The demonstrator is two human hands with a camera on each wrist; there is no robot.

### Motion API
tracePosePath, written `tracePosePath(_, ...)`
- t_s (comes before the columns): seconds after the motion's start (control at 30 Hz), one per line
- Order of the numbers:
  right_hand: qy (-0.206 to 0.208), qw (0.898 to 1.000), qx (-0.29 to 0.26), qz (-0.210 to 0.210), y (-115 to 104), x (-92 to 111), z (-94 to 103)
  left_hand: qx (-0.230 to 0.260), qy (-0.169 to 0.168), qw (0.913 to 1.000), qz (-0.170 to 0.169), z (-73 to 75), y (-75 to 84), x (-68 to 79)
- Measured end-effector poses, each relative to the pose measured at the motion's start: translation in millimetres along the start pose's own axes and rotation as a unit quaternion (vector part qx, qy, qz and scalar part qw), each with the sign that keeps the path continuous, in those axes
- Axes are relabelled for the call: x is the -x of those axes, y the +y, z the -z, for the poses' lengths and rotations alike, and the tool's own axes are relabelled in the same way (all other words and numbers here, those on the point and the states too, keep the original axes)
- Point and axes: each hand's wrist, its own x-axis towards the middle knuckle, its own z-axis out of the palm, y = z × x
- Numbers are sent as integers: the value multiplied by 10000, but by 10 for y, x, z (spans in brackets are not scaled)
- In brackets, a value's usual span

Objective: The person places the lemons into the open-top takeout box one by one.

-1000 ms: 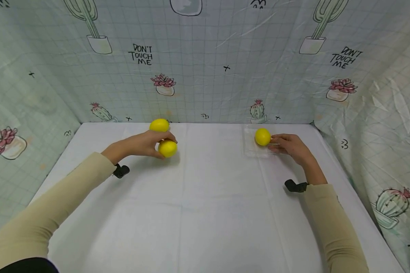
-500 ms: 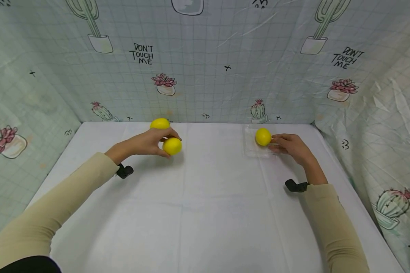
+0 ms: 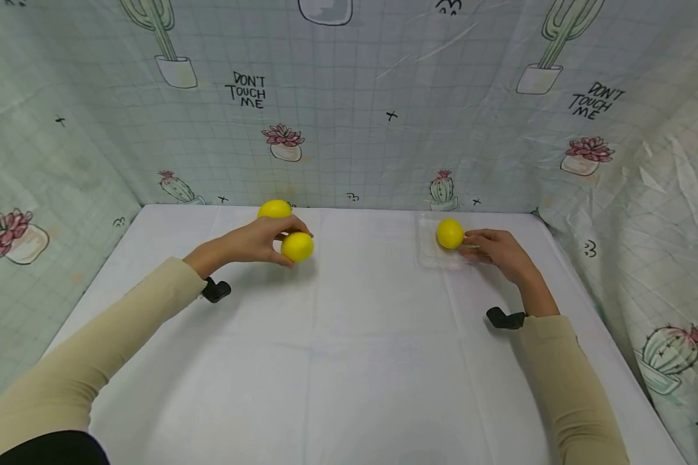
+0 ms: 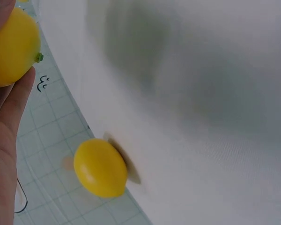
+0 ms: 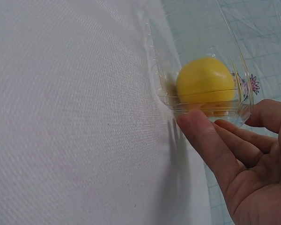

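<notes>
My left hand (image 3: pixel 247 242) grips a yellow lemon (image 3: pixel 297 247) between thumb and fingers, raised over the white table; its green stem end (image 4: pixel 39 57) shows in the left wrist view. Just behind that hand lies a second lemon (image 3: pixel 274 208), partly covered by it in the head view. On the right, a clear plastic container (image 3: pixel 426 248) holds another lemon (image 3: pixel 450 233). At the container's near side is my right hand (image 3: pixel 497 252). The right wrist view shows its thumb (image 5: pixel 199 124) against the container wall and fingers beyond, pinching the edge.
A white cloth (image 3: pixel 349 361) covers the table. Behind it and at both sides hangs a grid-patterned curtain (image 3: pixel 349 116) printed with cacti. Dark wrist cameras, such as the one on the right (image 3: pixel 505 318), stick out from both wrists.
My left hand has moved a little to the right with its lemon, away from the one behind. The right hand and the container stay where they were.
</notes>
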Motion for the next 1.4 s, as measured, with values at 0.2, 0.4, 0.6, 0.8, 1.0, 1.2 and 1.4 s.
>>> tracePosePath(0.2, -59, 9998, -146, 158, 38, 11, 6, 192, 128, 9996, -158, -7, 38, -56)
tracePosePath(0.4, -27, 10000, -81, 35, 42, -4, -4, 337, 300, 9987, -236, -12, 80, -105)
tracePosePath(0.6, -11, 10000, -80, 16, 26, 0, -5, 457, 634, 9962, -380, -1, 75, -162)
tracePosePath(0.8, 36, 10000, -5, -46, 19, 7, -12, 710, 918, 9916, -567, -55, 56, -248)
tracePosePath(1.0, 39, 9999, 10, -111, 19, 8, 1, 878, 1349, 9847, -661, -113, 118, -363)
tracePosePath(1.2, 47, 9999, 3, -110, 15, -8, -6, 734, 1831, 9794, -428, -166, 216, -482)
tracePosePath(1.4, 54, 9999, -52, -67, 1, -3, -14, 734, 2133, 9727, -551, -208, 292, -610)
